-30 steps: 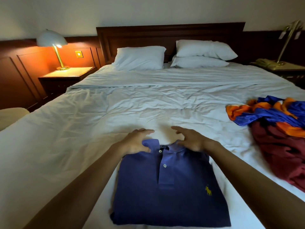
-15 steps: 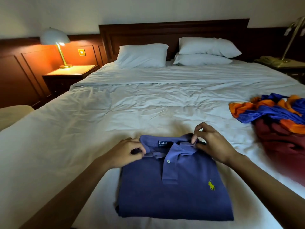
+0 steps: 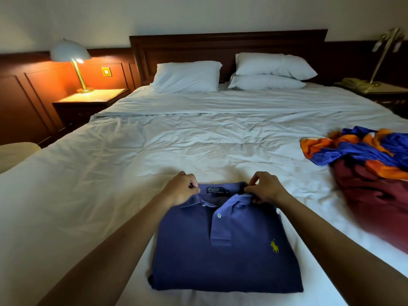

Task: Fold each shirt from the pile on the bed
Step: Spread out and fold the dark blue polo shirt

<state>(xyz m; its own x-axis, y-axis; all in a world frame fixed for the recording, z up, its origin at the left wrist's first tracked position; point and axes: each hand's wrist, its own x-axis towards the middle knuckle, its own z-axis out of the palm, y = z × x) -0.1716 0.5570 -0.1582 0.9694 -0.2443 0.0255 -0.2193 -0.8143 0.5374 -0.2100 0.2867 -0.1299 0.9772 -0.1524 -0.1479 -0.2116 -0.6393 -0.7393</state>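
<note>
Pinching grip of left hand [image 3: 181,191] and of right hand [image 3: 267,189] on the collar [image 3: 236,200] of the folded blue polo [image 3: 194,252]

Pile of shirts [image 3: 362,151] partly beyond the right edge, its maroon shirt [image 3: 375,202] blurred.

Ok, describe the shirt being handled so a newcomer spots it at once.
On the white bed, at its near edge, lies a folded navy polo shirt. The left hand and right hand pinch its collar. Unlike the crumpled orange-blue and maroon pile to its right, it is neatly squared with a yellow logo.
</note>
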